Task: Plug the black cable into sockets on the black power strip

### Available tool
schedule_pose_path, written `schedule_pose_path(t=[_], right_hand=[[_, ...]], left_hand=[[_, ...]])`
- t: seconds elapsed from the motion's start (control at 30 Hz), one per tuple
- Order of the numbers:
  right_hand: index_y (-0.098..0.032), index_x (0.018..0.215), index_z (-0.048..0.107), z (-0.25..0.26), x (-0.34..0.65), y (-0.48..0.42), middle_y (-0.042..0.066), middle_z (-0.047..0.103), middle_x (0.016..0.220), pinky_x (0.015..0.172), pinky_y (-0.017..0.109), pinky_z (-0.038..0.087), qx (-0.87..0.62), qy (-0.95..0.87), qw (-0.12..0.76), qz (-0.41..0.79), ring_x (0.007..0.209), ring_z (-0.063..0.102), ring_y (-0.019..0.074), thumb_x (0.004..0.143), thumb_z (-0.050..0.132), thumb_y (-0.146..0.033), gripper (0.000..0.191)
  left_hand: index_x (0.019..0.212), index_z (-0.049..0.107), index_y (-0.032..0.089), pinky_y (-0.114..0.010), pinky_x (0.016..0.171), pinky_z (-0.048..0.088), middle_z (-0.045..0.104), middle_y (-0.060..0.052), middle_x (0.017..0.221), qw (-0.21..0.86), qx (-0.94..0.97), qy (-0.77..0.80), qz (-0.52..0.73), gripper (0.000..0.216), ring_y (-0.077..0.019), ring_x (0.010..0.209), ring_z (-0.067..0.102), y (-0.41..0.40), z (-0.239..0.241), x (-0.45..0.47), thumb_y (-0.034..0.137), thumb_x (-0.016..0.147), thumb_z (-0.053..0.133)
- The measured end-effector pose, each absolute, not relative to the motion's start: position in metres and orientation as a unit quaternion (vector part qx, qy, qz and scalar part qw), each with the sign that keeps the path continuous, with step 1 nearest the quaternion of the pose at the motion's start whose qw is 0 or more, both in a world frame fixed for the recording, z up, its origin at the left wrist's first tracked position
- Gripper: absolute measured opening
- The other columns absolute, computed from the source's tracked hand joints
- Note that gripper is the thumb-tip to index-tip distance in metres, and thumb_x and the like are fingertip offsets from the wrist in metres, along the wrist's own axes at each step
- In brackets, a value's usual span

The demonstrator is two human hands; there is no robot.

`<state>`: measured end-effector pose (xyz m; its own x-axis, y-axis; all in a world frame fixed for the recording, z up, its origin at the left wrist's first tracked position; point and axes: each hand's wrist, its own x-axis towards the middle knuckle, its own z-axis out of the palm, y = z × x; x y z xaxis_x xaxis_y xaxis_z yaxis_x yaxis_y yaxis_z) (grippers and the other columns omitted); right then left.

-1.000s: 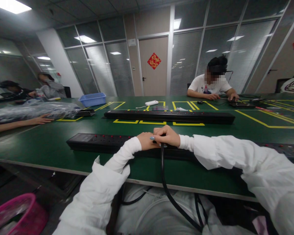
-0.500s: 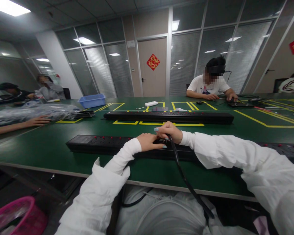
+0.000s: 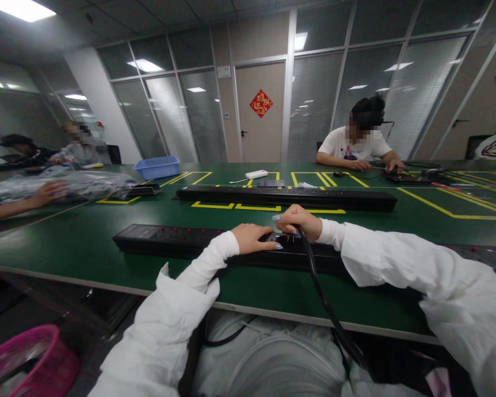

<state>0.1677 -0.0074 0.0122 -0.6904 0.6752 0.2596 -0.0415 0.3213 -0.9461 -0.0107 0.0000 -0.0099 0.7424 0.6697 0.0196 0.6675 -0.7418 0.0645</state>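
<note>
R. hand [image 3: 301,221], white cuff at wrist, is closed on a black plug [image 3: 291,238] w/ metal prongs showing, above the near edge of a green tabletop [image 3: 157,278]; its black cable [image 3: 314,270] drops over that edge toward the wearer's lap. L. hand [image 3: 250,239] rests on a black pwr strip [image 3: 177,236], thumb set apart from the fingers; can't tell if it grips the strip or just lies on it. Prongs are just beside the strip's upper face; can't tell if they touch. Strip runs along the near edge, red switches up.

Second strip [image 3: 285,197] lies roughly parallel, farther in, nr. yellow tape lines. Btwn it & the far edge: a white device [image 3: 257,174] w/ short lead.

Containers: blue bin [image 3: 155,169] sits twd the far edge, left of ctr., seen nearly side-on, contents hidden. Below the near edge, at left, a pink basket [image 3: 58,344] holds clear plastic & a dark item, type unclear. Toward the left edge, a heap of clear plastic wrap [image 3: 103,182], insides too blurred to ID; a co-worker's hand [image 3: 49,193] is against it. At the far edge, right of ctr., a person in white tee [image 3: 357,144] bends over dark gear, both hands on the tabletop.
</note>
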Motion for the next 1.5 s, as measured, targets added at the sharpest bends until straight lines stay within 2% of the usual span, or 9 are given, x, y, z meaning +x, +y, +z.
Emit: schedule_pose_path(t=[0.37,0.57,0.83,1.23,1.5], right_hand=[[-0.013,0.035,0.040,0.0162,0.1703,-0.0058,-0.003,0.036,0.036,0.047,0.024,0.025,-0.227,-0.770,0.285,0.524,0.041,0.029,0.0051,0.075,0.051,-0.031,0.046],[-0.012,0.037,0.042,0.0150,0.1710,-0.0061,-0.004,0.036,0.038,0.046,0.024,0.024,-0.248,-0.796,0.226,0.504,0.041,0.029,0.0051,0.073,0.053,-0.036,0.045],[-0.013,0.036,0.041,0.0116,0.1698,-0.0060,-0.003,0.037,0.038,0.047,0.024,0.026,-0.258,-0.803,0.231,0.485,0.042,0.031,0.0055,0.074,0.050,-0.039,0.046],[-0.012,0.039,0.045,0.0186,0.1721,-0.0084,-0.002,0.041,0.042,0.050,0.023,0.027,-0.217,-0.852,0.196,0.434,0.048,0.035,0.0070,0.076,0.048,-0.039,0.046],[-0.013,0.037,0.044,0.0162,0.1724,-0.0098,-0.001,0.041,0.040,0.052,0.024,0.028,-0.214,-0.854,0.218,0.422,0.048,0.036,0.0078,0.076,0.048,-0.039,0.047]], left_hand=[[0.116,0.040,0.028,-0.032,0.069,0.039,0.056,-0.004,0.106,0.015,0.936,0.353,0.011,0.062,-0.0259,0.087,0.055,0.0002,-0.0097,-0.0103,0.068,0.072,0.021],[0.116,0.042,0.026,-0.030,0.067,0.039,0.059,-0.005,0.100,0.002,0.931,0.366,0.007,0.064,-0.0250,0.085,0.056,-0.0002,-0.0090,-0.0094,0.068,0.071,0.023],[0.114,0.043,0.026,-0.029,0.067,0.039,0.058,-0.005,0.101,0.005,0.930,0.368,0.004,0.063,-0.0251,0.087,0.056,-0.0012,-0.0073,-0.0079,0.067,0.072,0.024],[0.107,0.048,0.025,-0.030,0.067,0.039,0.060,-0.004,0.098,0.006,0.932,0.362,0.007,0.060,-0.0238,0.085,0.056,-0.0013,-0.0073,-0.0086,0.067,0.072,0.023],[0.108,0.048,0.026,-0.030,0.066,0.039,0.060,-0.004,0.098,0.007,0.931,0.364,0.005,0.059,-0.0247,0.085,0.056,-0.0014,-0.0072,-0.0070,0.066,0.072,0.024]])
